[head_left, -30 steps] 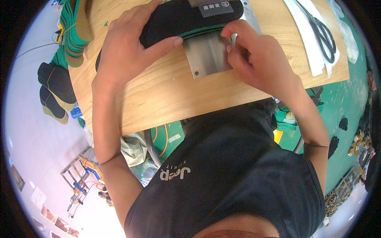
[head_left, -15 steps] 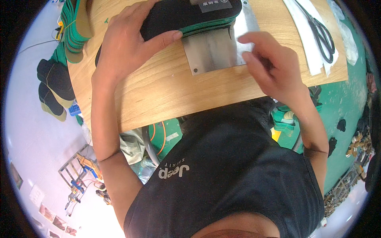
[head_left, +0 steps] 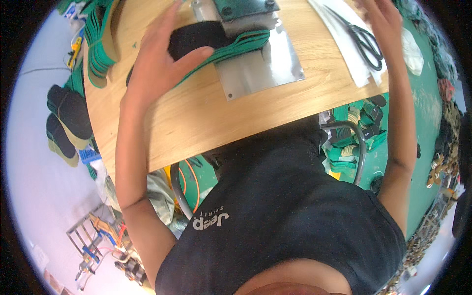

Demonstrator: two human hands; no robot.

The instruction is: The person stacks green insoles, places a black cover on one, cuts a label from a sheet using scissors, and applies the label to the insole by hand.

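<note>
A stack of insoles [head_left: 200,39], black on top with green layers along its side, lies on the table and reaches onto a shiny metal plate [head_left: 263,71]. My left hand [head_left: 155,69] spans the stack, its thumb over the near edge and its fingers on the far side. The stack's right end passes under a metal block with a dark bolted plate [head_left: 248,9]. At the upper right, my right hand [head_left: 381,17] is raised near a pair of black-handled scissors [head_left: 366,46]. Its fingertips are blurred and cut off by the frame.
White sheets [head_left: 344,49] lie beneath the scissors. More bundled green insoles [head_left: 101,49] stand at the table's left edge, and black ones [head_left: 69,115] are beyond it. A curved metal chair tube [head_left: 361,142] and insole bundles [head_left: 344,152] show below the table's front edge.
My right hand has moved away from the metal plate, up and to the right. My left hand stays on the insole stack. The view has shifted, so more of the metal block shows.
</note>
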